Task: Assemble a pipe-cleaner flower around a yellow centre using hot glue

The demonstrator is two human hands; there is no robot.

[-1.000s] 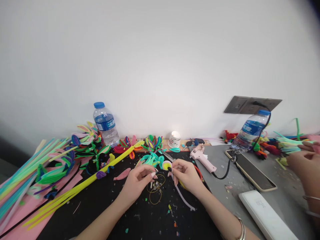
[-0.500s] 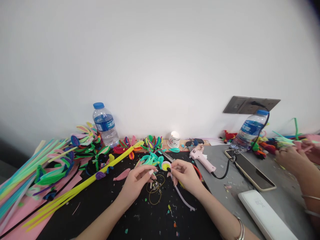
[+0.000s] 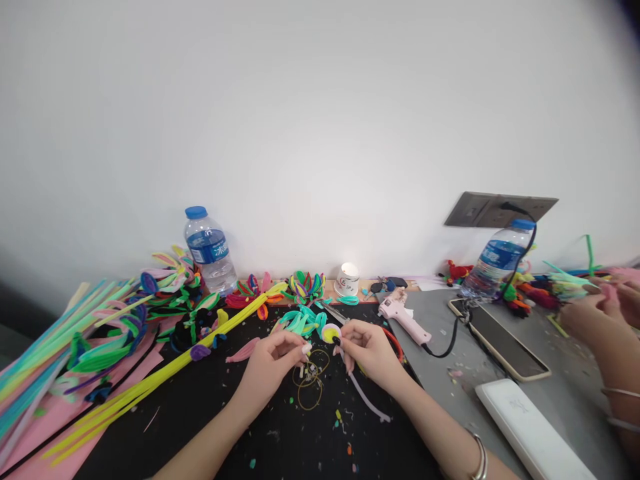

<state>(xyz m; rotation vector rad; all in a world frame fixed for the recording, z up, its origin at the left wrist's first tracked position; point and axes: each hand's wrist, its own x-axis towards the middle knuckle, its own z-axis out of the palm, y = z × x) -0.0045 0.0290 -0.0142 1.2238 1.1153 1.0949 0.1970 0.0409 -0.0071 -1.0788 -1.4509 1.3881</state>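
Note:
My right hand (image 3: pixel 367 347) pinches a pale lilac pipe cleaner (image 3: pixel 369 400) whose loose end curves down over the black mat. At its upper end, by my fingertips, is a small round yellow and pale piece (image 3: pixel 331 333) with a black spot. To its left, my left hand (image 3: pixel 280 357) has thumb and forefinger pressed together; whatever lies between them is too small to make out. Thin golden loops (image 3: pixel 311 387) with small bits lie on the mat just below my left fingertips. Behind my hands rest turquoise pipe cleaner loops (image 3: pixel 303 321) and scissors (image 3: pixel 336 313).
A pink glue gun (image 3: pixel 406 320) lies right, its cord running to a wall socket. Nearby are a phone (image 3: pixel 505 343), a white case (image 3: pixel 530 427) and a bottle (image 3: pixel 493 263). Pipe cleaners (image 3: pixel 165 373) and another bottle (image 3: pixel 210 250) stand left. A co-worker's hands (image 3: pixel 590 317) work at far right.
My left fingers have closed slightly and turned, so the dark green bit seen at their tips no longer shows. My right hand barely moved. The co-worker's hands shifted slightly right.

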